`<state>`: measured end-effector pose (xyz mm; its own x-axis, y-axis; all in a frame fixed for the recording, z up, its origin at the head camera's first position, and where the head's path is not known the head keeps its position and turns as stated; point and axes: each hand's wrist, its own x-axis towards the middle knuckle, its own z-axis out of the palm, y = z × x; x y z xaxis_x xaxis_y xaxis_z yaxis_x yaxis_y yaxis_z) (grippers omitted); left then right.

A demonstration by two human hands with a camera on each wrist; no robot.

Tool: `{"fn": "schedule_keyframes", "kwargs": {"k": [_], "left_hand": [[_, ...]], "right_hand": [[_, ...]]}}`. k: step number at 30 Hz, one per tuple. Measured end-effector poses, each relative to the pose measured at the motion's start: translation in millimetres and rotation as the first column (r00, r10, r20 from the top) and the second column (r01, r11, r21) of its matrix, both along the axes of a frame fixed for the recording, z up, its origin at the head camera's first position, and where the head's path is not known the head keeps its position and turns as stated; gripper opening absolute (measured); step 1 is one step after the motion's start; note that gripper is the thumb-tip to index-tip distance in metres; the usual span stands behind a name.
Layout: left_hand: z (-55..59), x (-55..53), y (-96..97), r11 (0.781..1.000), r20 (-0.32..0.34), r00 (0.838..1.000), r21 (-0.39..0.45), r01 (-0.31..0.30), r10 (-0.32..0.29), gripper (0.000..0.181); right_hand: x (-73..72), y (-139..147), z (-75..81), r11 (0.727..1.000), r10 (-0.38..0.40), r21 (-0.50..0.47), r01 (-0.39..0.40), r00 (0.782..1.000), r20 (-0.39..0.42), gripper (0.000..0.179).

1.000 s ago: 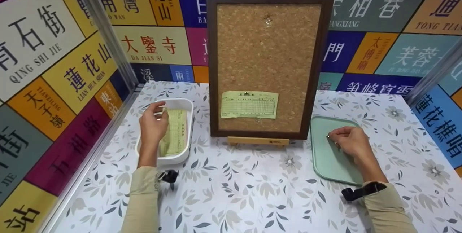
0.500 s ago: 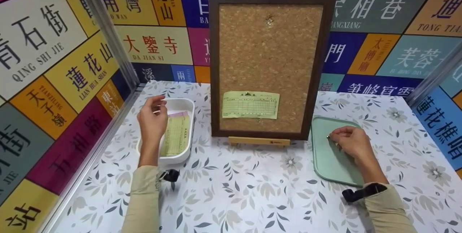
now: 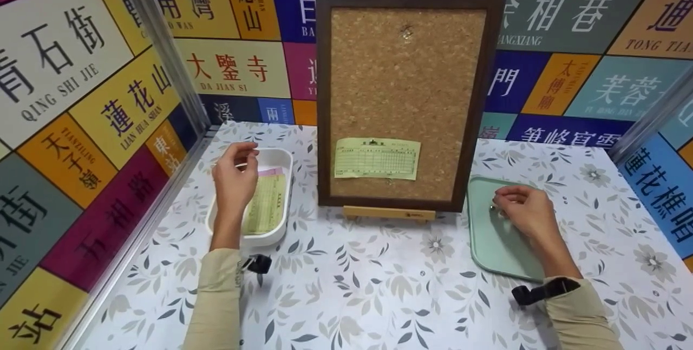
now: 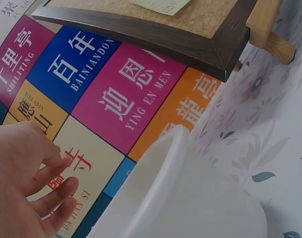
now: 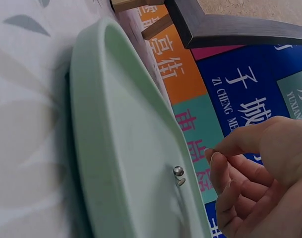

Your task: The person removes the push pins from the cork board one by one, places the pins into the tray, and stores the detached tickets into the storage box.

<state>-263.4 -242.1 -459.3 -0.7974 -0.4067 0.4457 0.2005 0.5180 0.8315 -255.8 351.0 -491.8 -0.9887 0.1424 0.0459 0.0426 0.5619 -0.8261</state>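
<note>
My left hand hovers over the left edge of a white plastic tub, its fingers loosely bent with nothing visible between them. Inside the tub lie yellow-green printed slips, with a pink one peeking out behind. Over a pale green tray is my right hand. Its thumb and forefinger are close together, and no object shows between them in the right wrist view. Just off those fingertips, a silver round-headed push pin sits on the tray.
Between the hands, a dark-framed cork board leans on a small wooden stand. One printed slip is pinned low on it, and clear pin-like bits show near its top. Sign-covered panels enclose the flowered table.
My left hand has risen slightly from the slips; the top yellow one now lies flatter, with pink showing behind it. My right hand has lifted a little off the pin.
</note>
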Motion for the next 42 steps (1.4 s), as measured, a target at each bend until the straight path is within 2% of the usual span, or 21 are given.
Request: {"fn": "schedule_keyframes", "kwargs": {"k": [6, 10, 14, 20, 29, 33, 42], "left_hand": [[3.1, 0.3, 6.2, 0.999, -0.004, 0.999, -0.012, 0.040, -0.040, 0.022], [8.3, 2.0, 12.7, 0.998, 0.003, 0.998, -0.013, 0.068, -0.068, 0.021], [13.4, 3.2, 20.5, 0.994, -0.016, 0.994, -0.007, 0.108, -0.108, 0.021], [19.5, 5.7, 33.8, 0.989, -0.051, 0.989, -0.057, 0.135, -0.138, 0.021], [29.3, 12.1, 51.1, 0.974, -0.092, 0.972, -0.084, 0.210, -0.217, 0.019], [34.6, 16.0, 54.8, 0.971, -0.097, 0.969, -0.093, 0.219, -0.227, 0.019], [42.9, 16.1, 72.5, 0.960, -0.121, 0.956, -0.120, 0.252, -0.266, 0.018]], "right_hand": [[2.2, -7, 4.0, 0.998, -0.012, 0.060, 0.018, 0.994, -0.106, 0.028], [1.1, -13, 6.2, 0.998, -0.017, 0.056, 0.027, 0.984, -0.179, 0.026], [2.1, -20, 10.5, 0.999, -0.011, 0.032, 0.021, 0.962, -0.273, 0.023], [8.3, -34, 20.8, 1.000, -0.004, 0.013, 0.010, 0.925, -0.381, 0.019], [15.3, -53, 30.5, 1.000, 0.025, -0.002, -0.029, 0.886, -0.463, 0.013], [17.0, -60, 33.4, 0.999, 0.047, 0.011, -0.048, 0.872, -0.487, 0.011], [24.1, -85, 43.3, 0.991, 0.135, 0.063, -0.120, 0.831, -0.539, 0.015]]}}
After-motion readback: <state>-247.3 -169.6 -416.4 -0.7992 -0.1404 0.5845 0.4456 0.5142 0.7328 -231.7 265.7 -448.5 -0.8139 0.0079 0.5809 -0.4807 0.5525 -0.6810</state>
